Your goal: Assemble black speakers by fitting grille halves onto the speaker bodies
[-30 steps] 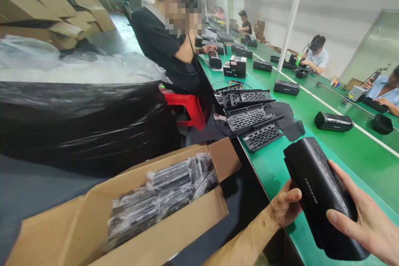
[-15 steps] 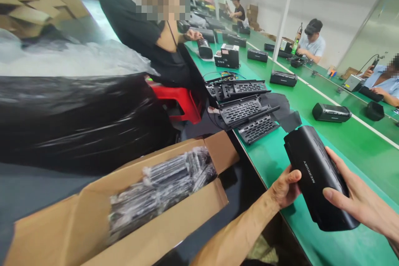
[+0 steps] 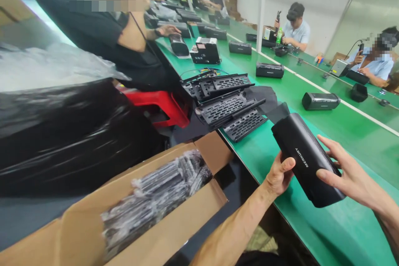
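Observation:
Both my hands hold a black oblong speaker (image 3: 304, 158) with white lettering on its side, lifted a little above the green bench (image 3: 349, 133). My left hand (image 3: 279, 174) grips its near left side with the thumb up against the casing. My right hand (image 3: 346, 174) wraps the right side, fingers curled over the top and end. A stack of black perforated grille panels (image 3: 226, 102) lies on the bench just beyond the speaker.
An open cardboard box (image 3: 124, 212) of plastic-wrapped black parts sits at lower left, beside a black plastic-covered load (image 3: 68, 133). A person in black sits on a red stool (image 3: 160, 106) at the bench. More speakers (image 3: 320, 101) and other workers line the bench farther off.
The view has swung left and down, so the speaker and both hands sit higher and more to the left in frame. The grip on the speaker is unchanged.

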The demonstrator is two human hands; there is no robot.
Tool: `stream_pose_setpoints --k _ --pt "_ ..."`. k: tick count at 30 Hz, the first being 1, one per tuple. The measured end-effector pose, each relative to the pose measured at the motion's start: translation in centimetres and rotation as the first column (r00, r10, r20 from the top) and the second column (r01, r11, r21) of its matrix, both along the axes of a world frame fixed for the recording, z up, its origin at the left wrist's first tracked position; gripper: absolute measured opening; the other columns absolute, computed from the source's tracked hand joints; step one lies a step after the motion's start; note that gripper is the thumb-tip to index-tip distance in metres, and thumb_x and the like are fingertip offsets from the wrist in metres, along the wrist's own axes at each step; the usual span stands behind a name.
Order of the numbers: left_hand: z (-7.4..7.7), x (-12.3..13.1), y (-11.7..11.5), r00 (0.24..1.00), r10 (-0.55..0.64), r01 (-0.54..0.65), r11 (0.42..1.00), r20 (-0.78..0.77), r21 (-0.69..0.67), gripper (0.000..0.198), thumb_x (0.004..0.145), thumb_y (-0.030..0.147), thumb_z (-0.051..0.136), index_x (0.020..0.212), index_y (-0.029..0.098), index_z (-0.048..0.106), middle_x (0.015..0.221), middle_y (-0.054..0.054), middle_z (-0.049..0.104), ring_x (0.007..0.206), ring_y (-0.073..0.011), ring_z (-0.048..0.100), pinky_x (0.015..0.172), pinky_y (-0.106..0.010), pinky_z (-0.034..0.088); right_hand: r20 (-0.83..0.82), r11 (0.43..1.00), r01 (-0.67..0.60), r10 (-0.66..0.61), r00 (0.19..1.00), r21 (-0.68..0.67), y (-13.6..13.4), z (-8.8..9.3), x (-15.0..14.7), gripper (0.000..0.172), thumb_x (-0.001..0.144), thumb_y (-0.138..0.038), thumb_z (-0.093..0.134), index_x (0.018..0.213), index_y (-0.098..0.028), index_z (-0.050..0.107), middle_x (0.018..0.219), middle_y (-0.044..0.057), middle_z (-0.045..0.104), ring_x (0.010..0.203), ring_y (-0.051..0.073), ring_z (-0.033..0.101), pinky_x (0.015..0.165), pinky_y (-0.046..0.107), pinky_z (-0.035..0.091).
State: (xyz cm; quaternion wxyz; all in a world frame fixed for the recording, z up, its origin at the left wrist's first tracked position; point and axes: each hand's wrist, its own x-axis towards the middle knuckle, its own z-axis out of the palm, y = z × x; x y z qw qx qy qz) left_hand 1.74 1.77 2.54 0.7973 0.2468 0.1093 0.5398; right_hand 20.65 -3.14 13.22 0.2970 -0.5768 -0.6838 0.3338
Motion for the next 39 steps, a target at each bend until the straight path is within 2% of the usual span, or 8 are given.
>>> stream_pose_setpoints --k 6,11,17,22,26,30,35,39 --pt "0.7 -0.1 0.7 0.983 0.158 -0.159 0.987 -0.096 0.005 0.086 0.068 0.048 0.096 0.143 0.026 0.061 0.124 -0.009 0.078 0.123 -0.0353 0.070 0.109 -0.053 0.053 -0.136 0.831 0.333 -0.305 0.943 0.446 -1.5 -6.1 -1.5 0.104 0.072 -0.064 0.089 0.156 -0.029 0.040 0.159 0.016 0.043 0.148 0.043 0.043 0.123 0.065 0.034" --pt "1.8 -5.0 3.9 0.900 0.264 -0.200 0.957 -0.347 0.210 0.105 0.061 0.042 0.101 0.152 0.029 0.052 0.147 -0.012 0.063 0.139 -0.0365 0.056 0.120 -0.053 0.041 -0.205 0.871 0.354 -0.298 0.932 0.340 -1.4 -6.5 0.4 0.085 0.074 -0.062 0.087 0.143 -0.029 0.051 0.148 0.014 0.056 0.136 0.039 0.055 0.117 0.056 0.042" --pt "5.6 -9.4 6.7 0.737 0.213 0.219 0.823 -0.642 0.524 0.106 0.057 0.031 0.100 0.152 0.026 0.054 0.142 -0.010 0.062 0.124 -0.0356 0.061 0.110 -0.045 0.046 -0.219 0.918 0.290 -0.235 0.947 0.271 -2.2 -6.2 2.2 0.081 0.072 -0.063 0.088 0.138 -0.031 0.055 0.149 0.011 0.057 0.138 0.037 0.055 0.114 0.049 0.046" --pt "4.6 -7.7 5.7 0.824 0.213 0.087 0.868 -0.526 0.488 0.094 0.056 0.033 0.098 0.141 0.026 0.060 0.120 -0.006 0.067 0.101 -0.0270 0.064 0.090 -0.036 0.052 -0.261 0.936 0.278 -0.218 0.940 0.217 -2.6 -4.1 3.1 0.087 0.072 -0.063 0.090 0.145 -0.034 0.054 0.153 0.012 0.056 0.138 0.038 0.057 0.113 0.049 0.048" --pt "1.2 -3.6 3.6 0.982 0.038 0.009 0.968 -0.183 0.250 0.077 0.066 0.050 0.089 0.136 0.026 0.065 0.129 -0.008 0.072 0.120 -0.0357 0.066 0.106 -0.048 0.050 -0.504 0.933 0.275 -0.126 0.854 0.232 -2.3 -2.6 1.9 0.125 0.069 -0.079 0.083 0.168 -0.049 0.013 0.168 0.008 0.042 0.140 0.041 0.058 0.103 0.055 0.057" --pt "-1.2 -0.3 1.5 0.952 -0.298 0.303 0.950 -0.074 0.072 0.064 0.082 0.074 0.070 0.119 0.022 0.076 0.122 -0.012 0.078 0.134 -0.0411 0.062 0.114 -0.055 0.045 -0.178 0.943 0.132 -0.079 0.981 0.305 -0.8 -3.0 -0.5 0.116 0.068 -0.069 0.087 0.166 -0.043 0.031 0.147 0.007 0.065 0.125 0.046 0.065 0.101 0.061 0.057" --pt "0.7 -4.6 2.1 0.960 0.078 0.004 0.956 -0.268 0.293 0.099 0.071 0.065 0.090 0.157 0.033 0.050 0.169 -0.008 0.044 0.156 -0.0382 0.037 0.124 -0.049 0.035 0.253 0.892 -0.014 -0.113 0.961 0.452 -0.1 -1.6 0.5 0.100 0.074 -0.035 0.082 0.164 -0.032 0.038 0.151 0.013 0.059 0.133 0.042 0.059 0.110 0.058 0.048" --pt "1.7 -7.0 2.9 0.779 0.255 0.055 0.883 -0.573 0.467 0.117 0.054 0.047 0.103 0.156 0.029 0.050 0.166 -0.011 0.044 0.151 -0.0425 0.038 0.124 -0.047 0.034 0.660 0.921 -0.235 -0.030 0.750 0.310 0.4 -0.7 1.1 0.091 0.071 -0.027 0.079 0.158 -0.027 0.050 0.136 0.016 0.067 0.115 0.039 0.065 0.097 0.055 0.051"
